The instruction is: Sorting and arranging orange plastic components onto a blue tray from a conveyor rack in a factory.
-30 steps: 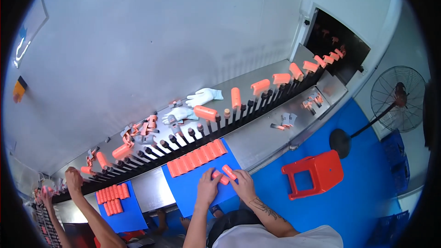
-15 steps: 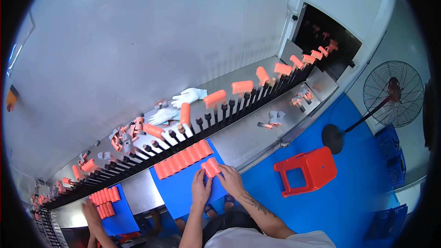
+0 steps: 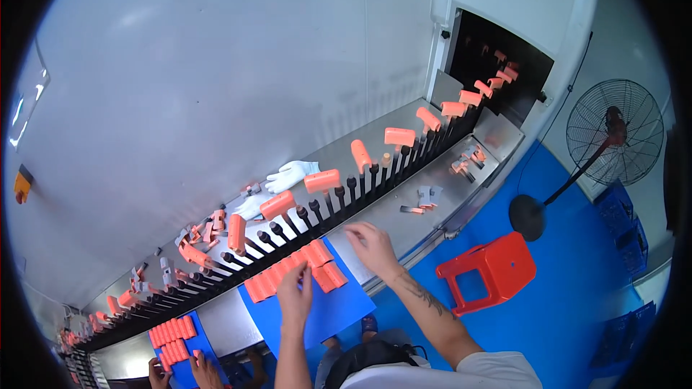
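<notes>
Left hand is held at the near side of a row of orange shells on the blue mat. Within that row the shells are set side by side, each with its long axis running across the row, its near end pointed toward the body and slightly to the right. By the row's right end, two more orange shells are placed just in front, side by side and turned much the same way.

The left fingers are pointed away from the body; whether a shell is touched or pinched by them cannot be told, as part of the row is hidden there. Right hand is raised past the mat's right edge, over the metal bench, its fingers loosely bent and pointed left, with nothing seen in its grasp.

Small orange and grey pieces are gathered at the bench's far right end. Further orange shells are borne on black posts, turned various ways. On a second blue mat, rows of shells are laid near a co-worker's hand. Blue crates are seen at the right, their contents too dim to tell.
</notes>
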`<move>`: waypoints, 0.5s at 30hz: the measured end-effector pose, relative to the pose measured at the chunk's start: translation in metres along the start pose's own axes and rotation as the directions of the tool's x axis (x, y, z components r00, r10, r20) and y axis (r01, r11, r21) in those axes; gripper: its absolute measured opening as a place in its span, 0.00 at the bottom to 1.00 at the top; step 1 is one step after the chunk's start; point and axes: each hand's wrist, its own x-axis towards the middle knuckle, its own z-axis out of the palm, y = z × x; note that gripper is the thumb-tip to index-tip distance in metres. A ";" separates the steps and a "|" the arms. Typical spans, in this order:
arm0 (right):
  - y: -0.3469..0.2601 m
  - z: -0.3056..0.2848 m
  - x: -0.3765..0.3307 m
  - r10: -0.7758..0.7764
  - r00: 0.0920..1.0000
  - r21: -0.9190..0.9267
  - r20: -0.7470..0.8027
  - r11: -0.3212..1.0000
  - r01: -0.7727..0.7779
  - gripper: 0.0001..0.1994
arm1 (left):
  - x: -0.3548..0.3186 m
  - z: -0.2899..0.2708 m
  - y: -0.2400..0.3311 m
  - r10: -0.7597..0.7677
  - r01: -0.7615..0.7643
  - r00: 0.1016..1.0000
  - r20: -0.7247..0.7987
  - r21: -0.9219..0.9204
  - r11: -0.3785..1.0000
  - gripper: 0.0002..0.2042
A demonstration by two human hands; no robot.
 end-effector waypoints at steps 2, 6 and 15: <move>-0.020 0.019 0.028 0.058 0.998 0.258 0.026 0.964 -0.063 0.12 | 0.043 -0.015 0.026 -0.016 0.011 0.998 -0.065 -0.072 0.997 0.15; -0.046 0.048 0.081 0.121 0.990 0.188 -0.078 0.977 -0.105 0.16 | 0.086 -0.046 0.011 -0.026 0.055 0.972 -0.234 0.120 0.991 0.21; -0.082 0.100 0.103 -0.169 0.920 -0.379 0.352 0.873 0.306 0.09 | 0.123 -0.123 -0.026 0.030 -0.038 0.999 0.023 0.691 0.722 0.11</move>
